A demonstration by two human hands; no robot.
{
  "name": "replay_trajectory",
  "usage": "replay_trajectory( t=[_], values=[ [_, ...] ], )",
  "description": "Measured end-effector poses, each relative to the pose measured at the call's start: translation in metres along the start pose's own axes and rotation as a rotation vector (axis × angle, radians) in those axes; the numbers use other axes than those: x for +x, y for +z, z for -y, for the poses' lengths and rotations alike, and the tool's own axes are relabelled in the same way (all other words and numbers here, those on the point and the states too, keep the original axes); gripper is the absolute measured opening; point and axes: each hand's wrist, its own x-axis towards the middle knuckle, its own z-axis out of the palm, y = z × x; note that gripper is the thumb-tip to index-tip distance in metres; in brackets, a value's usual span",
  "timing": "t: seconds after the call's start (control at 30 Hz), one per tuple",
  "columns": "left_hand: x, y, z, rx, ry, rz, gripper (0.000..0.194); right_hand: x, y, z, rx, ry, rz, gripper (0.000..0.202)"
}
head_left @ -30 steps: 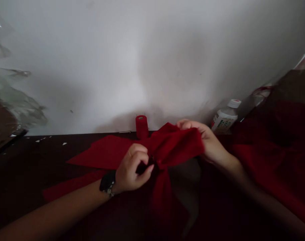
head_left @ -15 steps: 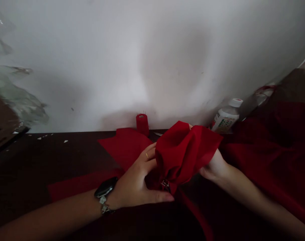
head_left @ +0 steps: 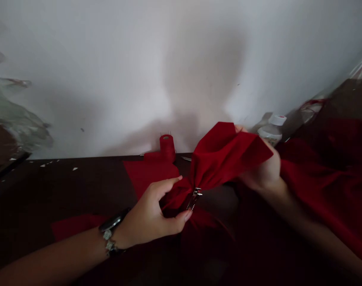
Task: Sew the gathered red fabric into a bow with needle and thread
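A red fabric bow, gathered tightly at its middle, is held up above the dark table. At the gather sits a metal hair clip. My left hand closes round the lower left part of the bow, its thumb touching the end of the clip. Behind the upper right loop, my right hand grips the fabric; most of its fingers are hidden by the cloth. Red tails of cloth hang below the clip.
A red thread spool with needles stuck in its top stands by the wall, beside flat red cloth. A white-capped bottle and a heap of red fabric are at right. Clear plastic hangs at left.
My right hand has moved up and right, spreading the bow's loop. The gather and clip have risen and are now plainly visible. My left hand has shifted slightly left.
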Motion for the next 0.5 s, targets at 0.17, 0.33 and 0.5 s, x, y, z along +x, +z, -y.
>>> replay_trajectory(
  t=[0.17, 0.33, 0.5],
  values=[
    [0.005, -0.009, 0.003, 0.108, 0.087, 0.152, 0.015, -0.001, -0.015, 0.042, -0.288, -0.023, 0.264, 0.059],
    [0.018, -0.034, 0.001, -0.012, -0.114, 0.617, 0.022, -0.007, -0.015, 0.050, -0.575, -0.022, 0.345, 0.025],
    [0.038, -0.066, 0.005, -0.182, -0.317, 1.157, 0.048, -0.019, 0.001, 0.033, -0.359, 0.089, 0.514, 0.040]
  ],
)
